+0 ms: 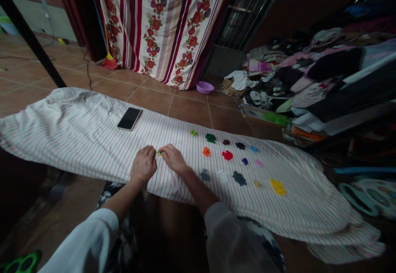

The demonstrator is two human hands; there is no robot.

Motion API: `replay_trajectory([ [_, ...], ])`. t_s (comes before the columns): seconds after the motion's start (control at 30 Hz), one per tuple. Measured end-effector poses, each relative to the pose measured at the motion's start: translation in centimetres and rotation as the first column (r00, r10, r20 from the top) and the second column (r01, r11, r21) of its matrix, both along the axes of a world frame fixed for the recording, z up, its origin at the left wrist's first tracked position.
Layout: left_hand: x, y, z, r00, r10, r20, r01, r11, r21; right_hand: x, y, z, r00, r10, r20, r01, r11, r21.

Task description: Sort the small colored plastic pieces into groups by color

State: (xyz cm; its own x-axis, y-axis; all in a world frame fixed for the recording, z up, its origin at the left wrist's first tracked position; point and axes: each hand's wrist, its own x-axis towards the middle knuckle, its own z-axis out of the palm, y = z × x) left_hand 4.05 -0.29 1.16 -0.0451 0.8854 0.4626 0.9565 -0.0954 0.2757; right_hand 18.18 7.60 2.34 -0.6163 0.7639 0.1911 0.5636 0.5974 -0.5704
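Observation:
On the striped cloth, my right hand (172,157) pinches a small yellow-and-green piece (159,153), too small to make out its kind. Close beside it, my left hand (144,163) has its fingers curled and pressed together, the tips near the same piece. Whatever those fingers may hold is hidden. To the right lie small colour-sorted piles of tiny pieces, among them a dark green pile (210,138), an orange pile (206,151), a red pile (227,155), a dark grey pile (239,178) and a yellow pile (277,187).
A phone (129,118) rests on the striped cloth (77,128) left of the hands. Beyond it hangs a floral curtain (167,25), with a purple basin (205,87) at its foot. Heaped clothes (297,67) fill the right side. A dark pole (34,38) slants at left.

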Motion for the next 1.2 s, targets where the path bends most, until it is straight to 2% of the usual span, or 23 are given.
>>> replay_trajectory([
  [0.2, 0.0, 0.1, -0.1, 1.000, 0.004, -0.008, -0.004, 1.000, 0.006, 0.0, -0.5, 0.0, 0.999, -0.038, 0.006, 0.038, 0.999, 0.015],
  [0.47, 0.0, 0.1, -0.1, 1.000, -0.005, -0.028, 0.005, 1.000, 0.018, 0.2, -0.9, -1.8, 0.977, -0.124, -0.174, 0.135, 0.990, 0.051],
  [1.03, -0.1, 0.1, -0.1, 0.999, -0.008, -0.031, 0.008, 1.000, 0.020, 0.7, -0.6, -1.9, 0.888, -0.228, -0.398, 0.175, 0.971, -0.166],
  [1.2, -0.1, 0.1, -0.2, 1.000, -0.007, -0.016, 0.008, 1.000, 0.029, 0.8, -0.7, -1.7, 0.883, -0.240, -0.402, 0.193, 0.969, -0.156],
])
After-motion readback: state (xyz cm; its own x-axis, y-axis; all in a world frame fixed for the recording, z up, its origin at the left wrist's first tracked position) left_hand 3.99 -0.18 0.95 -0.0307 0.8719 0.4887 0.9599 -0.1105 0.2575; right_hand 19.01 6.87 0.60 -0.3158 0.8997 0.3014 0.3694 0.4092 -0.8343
